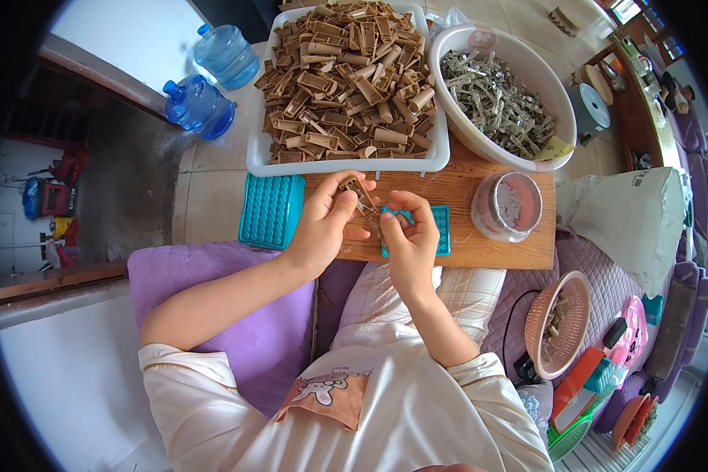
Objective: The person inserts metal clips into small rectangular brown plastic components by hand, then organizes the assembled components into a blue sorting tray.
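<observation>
My left hand (pixel 322 228) pinches a little brown piece (pixel 360 193). My right hand (pixel 411 236) is curled tight on a small metal bit (pixel 377 228), above the wooden surface (pixel 456 197). I think I'm joining them. Next I must line them up carefully and push.

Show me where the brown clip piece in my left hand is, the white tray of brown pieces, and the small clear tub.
brown clip piece (pixel 360 193), head view, on its upper end above the left fingers.
white tray (pixel 346 166), head view, on its near rim.
small clear tub (pixel 481 224), head view, on its left wall.
</observation>
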Tool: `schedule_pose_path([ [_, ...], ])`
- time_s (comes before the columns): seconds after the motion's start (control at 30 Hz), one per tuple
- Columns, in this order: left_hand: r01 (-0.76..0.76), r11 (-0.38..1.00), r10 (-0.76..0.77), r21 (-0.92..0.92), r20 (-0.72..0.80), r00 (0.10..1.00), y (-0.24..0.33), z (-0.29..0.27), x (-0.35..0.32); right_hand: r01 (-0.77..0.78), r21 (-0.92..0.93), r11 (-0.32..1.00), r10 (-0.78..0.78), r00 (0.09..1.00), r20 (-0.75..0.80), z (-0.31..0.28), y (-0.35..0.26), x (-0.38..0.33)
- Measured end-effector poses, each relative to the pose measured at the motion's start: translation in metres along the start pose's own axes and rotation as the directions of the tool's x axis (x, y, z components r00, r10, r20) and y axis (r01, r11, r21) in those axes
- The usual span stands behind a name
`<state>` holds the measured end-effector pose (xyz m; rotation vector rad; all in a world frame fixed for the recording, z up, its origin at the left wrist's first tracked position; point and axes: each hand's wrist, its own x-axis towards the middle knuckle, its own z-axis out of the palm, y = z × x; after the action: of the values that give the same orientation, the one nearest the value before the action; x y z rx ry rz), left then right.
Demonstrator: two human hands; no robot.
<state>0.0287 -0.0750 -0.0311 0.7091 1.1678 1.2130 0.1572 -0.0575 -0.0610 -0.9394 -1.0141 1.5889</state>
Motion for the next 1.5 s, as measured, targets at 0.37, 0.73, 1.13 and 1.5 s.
schedule_pose_path([
  [0.37,0.086,0.97,-0.079,-0.227,0.041,0.996,0.0,-0.004,0.002,-0.08,0.037,0.996,0.076,0.992,0.096,0.007,0.008,-0.001],
  [0.73,0.121,0.984,-0.106,-0.133,0.119,0.987,0.002,0.0,0.002,0.037,0.037,0.999,-0.044,0.98,0.193,-0.007,-0.001,0.007],
  [1.13,-0.014,0.953,0.016,0.303,-0.004,1.0,-0.011,0.003,0.001,0.074,-0.439,0.895,0.072,0.949,0.307,-0.003,-0.003,0.029],
  [1.5,0.294,0.945,-0.306,0.142,0.071,0.949,0.008,0.003,0.003,0.535,-0.744,0.4,-0.108,0.834,0.541,-0.091,0.059,0.021],
])
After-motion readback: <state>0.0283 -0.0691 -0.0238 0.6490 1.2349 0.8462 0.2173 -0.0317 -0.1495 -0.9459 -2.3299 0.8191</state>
